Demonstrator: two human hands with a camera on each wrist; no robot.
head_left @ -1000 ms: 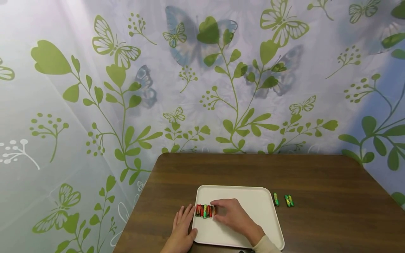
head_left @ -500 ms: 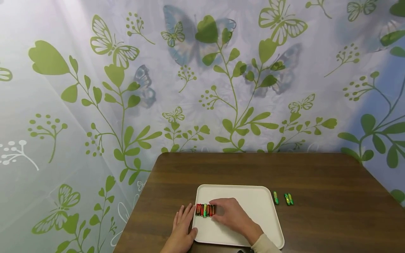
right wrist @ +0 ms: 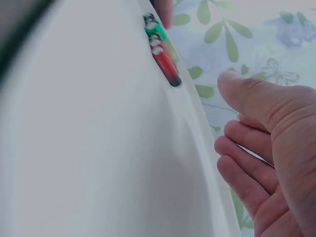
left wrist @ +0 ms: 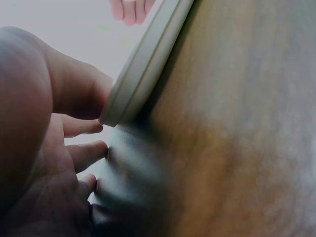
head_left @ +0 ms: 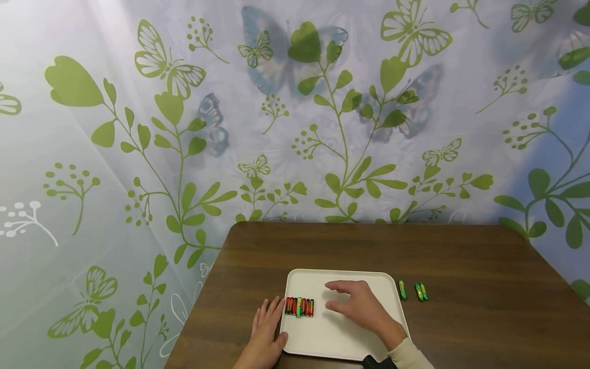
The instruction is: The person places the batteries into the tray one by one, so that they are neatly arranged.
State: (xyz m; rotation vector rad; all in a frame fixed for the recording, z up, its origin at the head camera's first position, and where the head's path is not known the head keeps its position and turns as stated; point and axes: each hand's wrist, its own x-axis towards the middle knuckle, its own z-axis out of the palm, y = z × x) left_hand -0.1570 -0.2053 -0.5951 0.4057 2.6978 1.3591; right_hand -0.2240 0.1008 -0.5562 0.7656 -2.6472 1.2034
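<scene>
A side-by-side row of batteries, mostly red and black with a green one among them, lies at the left side of the white tray. To the right of that row, my right hand hovers over the tray, thumb and fingers apart and holding nothing. My left hand rests flat at the tray's left edge, its thumb touching the rim. The right wrist view shows the row's end, a red battery, well apart from my right hand.
Beyond the tray's right edge, one green battery and a pair of green batteries lie on the brown wooden table. A curtain printed with leaves and butterflies hangs behind the table.
My right hand has let go of the battery at the row's right end and drawn back to the right. That battery now sits against the others. My left hand has stayed put.
</scene>
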